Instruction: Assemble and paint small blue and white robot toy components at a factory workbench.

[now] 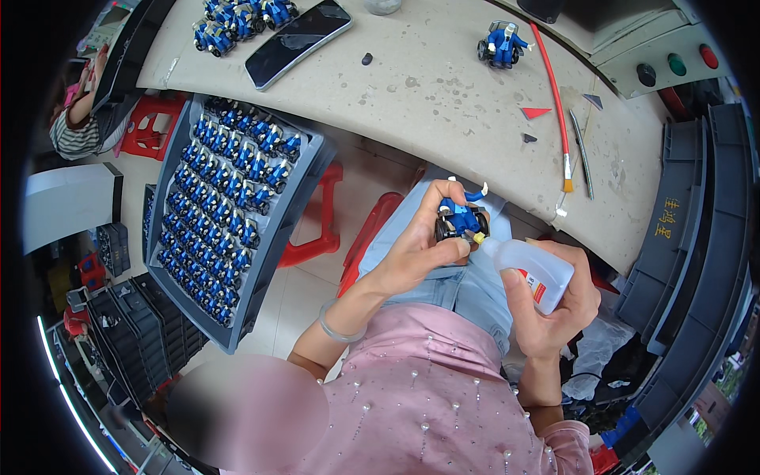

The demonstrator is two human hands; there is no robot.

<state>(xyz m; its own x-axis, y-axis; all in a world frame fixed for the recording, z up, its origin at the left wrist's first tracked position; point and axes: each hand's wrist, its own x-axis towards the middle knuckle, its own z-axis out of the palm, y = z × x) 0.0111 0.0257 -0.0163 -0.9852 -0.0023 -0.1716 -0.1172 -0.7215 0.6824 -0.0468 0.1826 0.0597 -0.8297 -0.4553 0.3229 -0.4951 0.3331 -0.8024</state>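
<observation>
You've got the small blue toy figure on wheels [463,219] up off the bench, held over your lap just short of the bench's [443,103] near edge, and the nozzle of the white squeeze bottle [529,266] is right against its lower side. Your left hand [416,249] is curled around the toy, thumb pressing near the wheel, fingers wrapped behind it. Your right hand [554,305] is clenched round the bottle's body, tilted so the tip points left into the toy.

Watch that squeeze: with the tip so close to your left thumb, too much pressure could, I'd judge, run liquid onto your skin or down onto your lap below. The toy is gripped by its edges only, so a twist could let it slip.

Out on the bench, another blue figure [500,41] stands near the far edge, a red-handled brush [554,103] lies beside a thin grey tool [582,154], and a dark phone [299,39] rests toward the far left corner by a cluster of more blue toys [237,20]. To your left, a grey tray [313,170] packed with rows of blue figures sits on red stools [324,214].
</observation>
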